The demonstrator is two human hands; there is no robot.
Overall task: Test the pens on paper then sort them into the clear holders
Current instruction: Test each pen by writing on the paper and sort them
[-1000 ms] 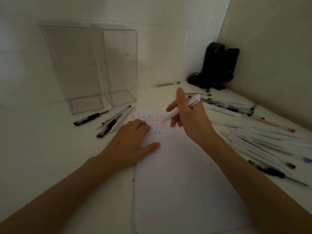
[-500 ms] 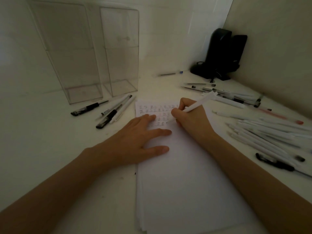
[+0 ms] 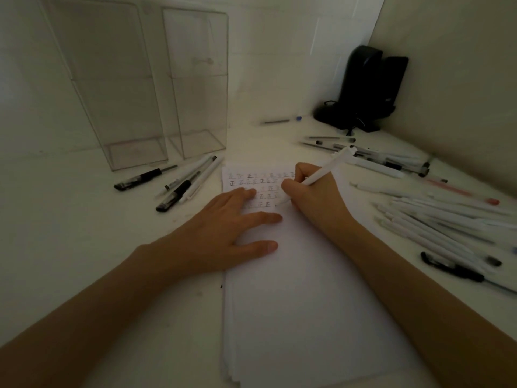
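Right hand (image 3: 313, 197) is curled tight around a white pen (image 3: 324, 172), tip down on the paper (image 3: 293, 289) at the end of the lowest row of marks (image 3: 251, 182), barrel angling up and away to the right. Left hand (image 3: 223, 233) lies flat on the paper, fingers spread apart, pinning the sheet just left of the pen tip and gripping nothing. The paper is a stack, edges fanned at the near corner, and the marks fill only its far end in short rows. Left of the paper, just off its far corner, a small group of pens (image 3: 184, 180) lies on the desk (image 3: 70, 233), black-gripped and white ones side by side. Beyond those stand two clear holders (image 3: 151, 88), upright, touching or nearly so, nothing inside. Right of the paper sprawls a big heap of pens (image 3: 436, 219), mostly white. Far right of the paper, in the corner, sits a black device (image 3: 366, 88).
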